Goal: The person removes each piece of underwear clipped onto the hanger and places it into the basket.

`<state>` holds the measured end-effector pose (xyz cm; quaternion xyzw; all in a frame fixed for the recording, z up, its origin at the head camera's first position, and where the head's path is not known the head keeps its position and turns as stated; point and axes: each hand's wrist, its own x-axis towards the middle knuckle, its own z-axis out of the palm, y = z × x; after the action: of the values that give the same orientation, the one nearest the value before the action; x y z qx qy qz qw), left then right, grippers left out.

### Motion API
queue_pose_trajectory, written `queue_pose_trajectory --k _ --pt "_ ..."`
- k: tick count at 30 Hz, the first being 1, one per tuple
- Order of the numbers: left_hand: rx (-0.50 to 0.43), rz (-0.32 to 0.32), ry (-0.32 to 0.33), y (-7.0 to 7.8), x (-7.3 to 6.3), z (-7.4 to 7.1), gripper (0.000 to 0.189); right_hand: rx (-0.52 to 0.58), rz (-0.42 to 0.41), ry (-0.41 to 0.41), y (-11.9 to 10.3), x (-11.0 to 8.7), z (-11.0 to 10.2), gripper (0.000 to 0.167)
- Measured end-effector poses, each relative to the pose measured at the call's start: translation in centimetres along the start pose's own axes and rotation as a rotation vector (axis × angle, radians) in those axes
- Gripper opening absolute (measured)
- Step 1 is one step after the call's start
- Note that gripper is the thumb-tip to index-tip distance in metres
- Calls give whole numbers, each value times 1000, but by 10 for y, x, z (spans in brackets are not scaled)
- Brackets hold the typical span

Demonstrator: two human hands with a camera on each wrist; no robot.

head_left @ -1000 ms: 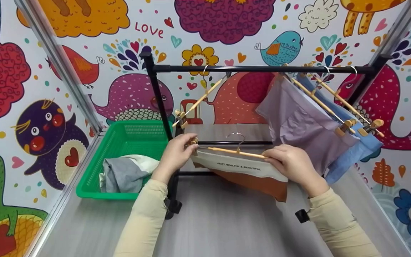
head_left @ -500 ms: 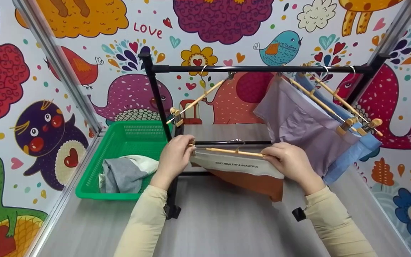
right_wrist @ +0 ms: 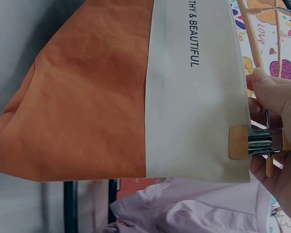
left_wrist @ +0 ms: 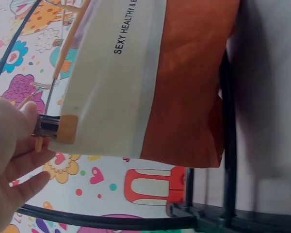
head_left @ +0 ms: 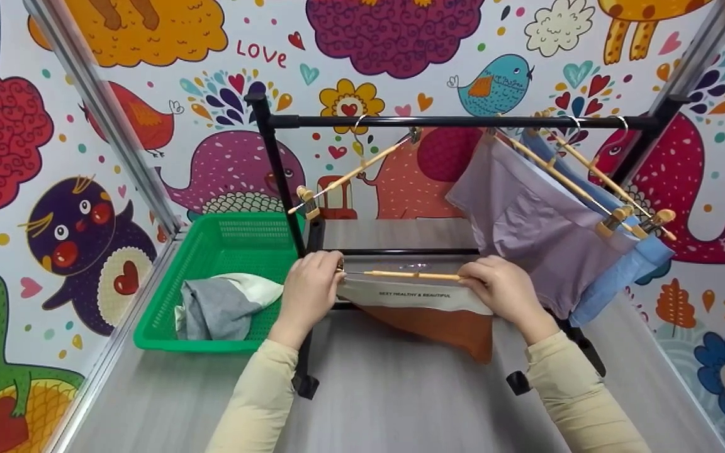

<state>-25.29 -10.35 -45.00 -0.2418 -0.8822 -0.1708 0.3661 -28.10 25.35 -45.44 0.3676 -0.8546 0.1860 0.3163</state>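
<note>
An orange-brown garment (head_left: pixel 428 330) with a wide cream waistband, printed "SEXY HEALTHY & BEAUTIFUL", hangs from a wooden clip hanger (head_left: pixel 416 275) below the rack's top rail. My left hand (head_left: pixel 309 289) pinches the clip at the hanger's left end; in the left wrist view that clip (left_wrist: pixel 67 129) bites the waistband's corner. At the other end my right hand (head_left: pixel 507 286) grips the hanger, thumb on the bar. The right wrist view has the second clip (right_wrist: pixel 238 142) fastened on the waistband beside those fingers. The hanger's metal hook (head_left: pixel 414 265) shows low behind the bar.
A black garment rack (head_left: pixel 444 121) stands ahead. From its rail hang a bare clip hanger (head_left: pixel 362 167) at left, then lilac shorts (head_left: pixel 526 214) and a blue garment (head_left: pixel 627 277) at right. Grey and white cloth (head_left: pixel 218 308) lies in a green basket (head_left: pixel 148 340) at left.
The held hanger and garment have come slightly lower and left, the hook tipping down behind the bar. On the rail, the bare hanger has swung a little. Both hands keep their hold.
</note>
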Motion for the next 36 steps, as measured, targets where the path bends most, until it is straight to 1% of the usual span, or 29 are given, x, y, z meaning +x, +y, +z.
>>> queue_pose_trajectory --k 5,8,15,20,28,36 --pt "44 21 9 -2 -11 7 25 -6 30 -15 0 -5 11 18" --pt "53 24 15 -3 -18 12 26 -15 37 -34 1 -9 19 19" --pt "28 8 11 -7 -30 22 27 4 52 -55 2 -15 31 20" --pt "13 3 2 -8 -36 25 28 13 70 -71 1 -19 36 17" --pt "-18 -12 -13 -7 -40 26 26 11 86 -98 1 -23 41 13" --pt "-72 -46 26 -7 -34 18 23 35 81 -92 0 -18 41 14"
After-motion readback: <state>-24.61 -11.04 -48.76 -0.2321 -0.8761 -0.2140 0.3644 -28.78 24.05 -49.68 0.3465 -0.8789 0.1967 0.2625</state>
